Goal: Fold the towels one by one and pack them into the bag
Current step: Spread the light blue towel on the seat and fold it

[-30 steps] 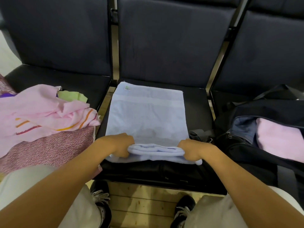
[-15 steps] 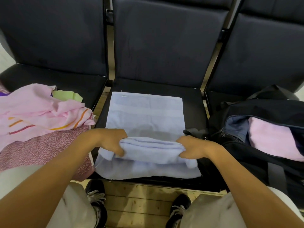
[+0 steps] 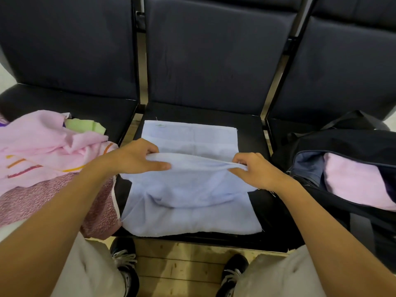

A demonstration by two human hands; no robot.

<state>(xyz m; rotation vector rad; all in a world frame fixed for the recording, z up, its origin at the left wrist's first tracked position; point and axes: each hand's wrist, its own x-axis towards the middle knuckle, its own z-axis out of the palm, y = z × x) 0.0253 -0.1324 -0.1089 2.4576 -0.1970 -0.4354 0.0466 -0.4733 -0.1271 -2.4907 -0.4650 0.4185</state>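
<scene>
A pale blue towel (image 3: 192,202) lies spread on the middle seat (image 3: 250,129) of a row of dark chairs, its far edge flat near the backrest and its near edge at the seat front. The left hand (image 3: 137,157) and right hand (image 3: 255,170) each pinch the raised fold line at its two ends, thumb and fingers closed on the cloth, so the fold hangs taut between them above the flat far half. Holding both ends at once probably keeps the edge straight, so the layer can be carried over the far half and land square. The flat seat serves as the folding surface, which is why the towel is laid out there and not on the lap. To the left, on the neighbouring seat, waits a loose heap of towels (image 3: 42,151), pink on top with a green one (image 3: 85,126) behind and a mottled rose one (image 3: 36,200) below; these look unfolded. To the right sits the dark bag (image 3: 347,144), its mouth open, with a folded pink towel (image 3: 360,181) already inside, close enough for the right hand to reach. The task seems partway through.
</scene>
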